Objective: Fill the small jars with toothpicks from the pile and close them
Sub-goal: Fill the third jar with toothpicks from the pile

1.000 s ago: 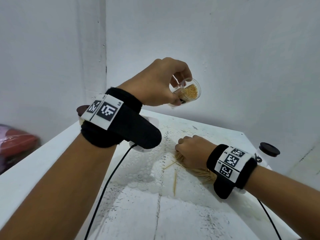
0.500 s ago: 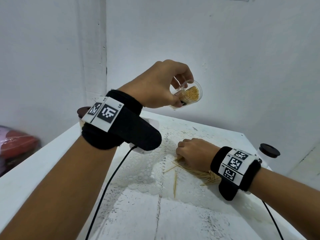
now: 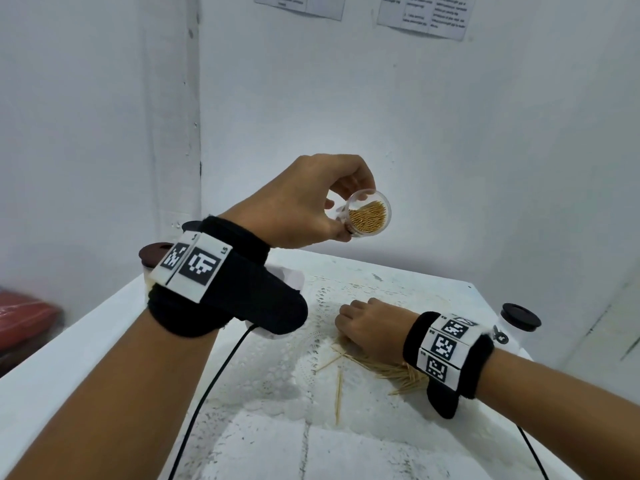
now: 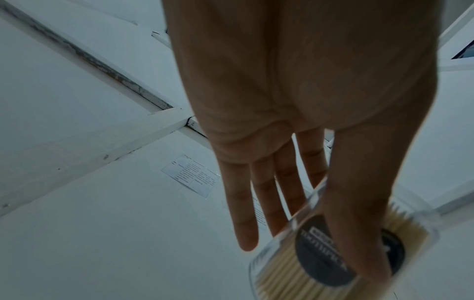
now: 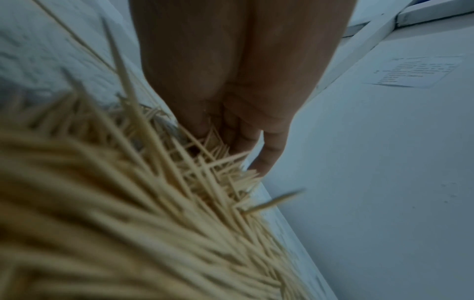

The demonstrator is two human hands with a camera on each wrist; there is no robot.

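So the left hand (image 3: 298,202) has the small jar (image 3: 369,216) pinched between thumb and fingers up in the middle of the head view, mouth tipped toward the camera and already roughly half full of toothpicks. Down at lower right, the right hand (image 3: 370,323) sits on the pile (image 3: 391,370) with fingers curled in, clamped on a small bunch as far as the right wrist view shows. Tip from me: grab a modest bunch with all the picks lying the same way, tilt the jar mouth toward the bunch, and slide them in parallel to what's inside, otherwise they jam crosswise. Watch the loose toothpick (image 3: 338,396) lying apart at lower centre. Writing-wise, the jar's dark round label (image 4: 323,253) looks like it says "TOOTHPICK" but it's blurry; the wall papers (image 3: 424,15) at the top aren't readable.
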